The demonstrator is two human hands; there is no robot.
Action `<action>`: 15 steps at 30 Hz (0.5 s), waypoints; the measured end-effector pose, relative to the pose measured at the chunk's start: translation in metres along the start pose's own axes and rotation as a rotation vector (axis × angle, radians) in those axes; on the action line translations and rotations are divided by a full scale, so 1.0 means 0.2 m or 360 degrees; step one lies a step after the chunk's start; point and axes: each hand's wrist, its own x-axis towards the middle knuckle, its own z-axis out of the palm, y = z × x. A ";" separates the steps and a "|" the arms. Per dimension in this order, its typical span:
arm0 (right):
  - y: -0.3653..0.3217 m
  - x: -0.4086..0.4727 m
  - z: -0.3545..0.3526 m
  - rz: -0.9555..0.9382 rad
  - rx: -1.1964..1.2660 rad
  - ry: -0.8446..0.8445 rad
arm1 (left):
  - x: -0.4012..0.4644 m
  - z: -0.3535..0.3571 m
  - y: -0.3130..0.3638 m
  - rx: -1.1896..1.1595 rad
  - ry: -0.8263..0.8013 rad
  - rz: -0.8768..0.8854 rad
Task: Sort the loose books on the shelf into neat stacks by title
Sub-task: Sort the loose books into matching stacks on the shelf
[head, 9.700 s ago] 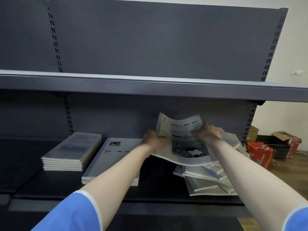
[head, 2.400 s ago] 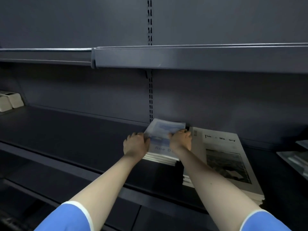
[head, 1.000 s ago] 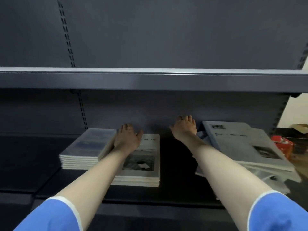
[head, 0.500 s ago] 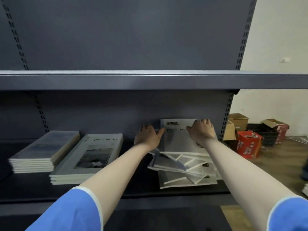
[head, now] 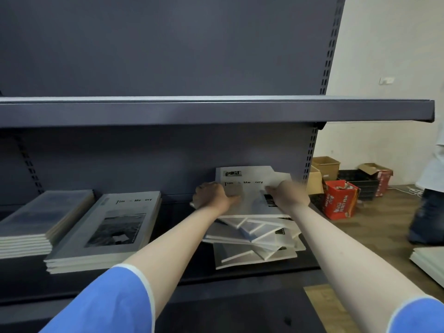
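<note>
Where flat palms lay before, both hands, left (head: 213,197) and right (head: 287,194), now grip the top book (head: 249,188) above the dark shelf (head: 182,280); boxes (head: 341,200) beyond.

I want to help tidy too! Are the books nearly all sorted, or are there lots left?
Partly done. Two neat stacks already sit on the shelf: the blue-cover stack and the Time Memory stack. The left hand and right hand grip the top book of the messy pile. That pile's crooked books remain to be sorted.
</note>
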 end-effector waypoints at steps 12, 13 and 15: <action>-0.05 -0.03 -0.02 0.0068 0.0227 0.0170 | -0.01 -0.10 -0.11 -0.0644 -0.0271 -0.0029; -0.06 -0.04 -0.02 0.0065 0.0246 0.0172 | -0.01 -0.11 -0.12 -0.0684 -0.0274 -0.0043; -0.07 -0.05 -0.01 0.0050 0.0271 0.0170 | -0.01 -0.11 -0.13 -0.0861 -0.0310 -0.0063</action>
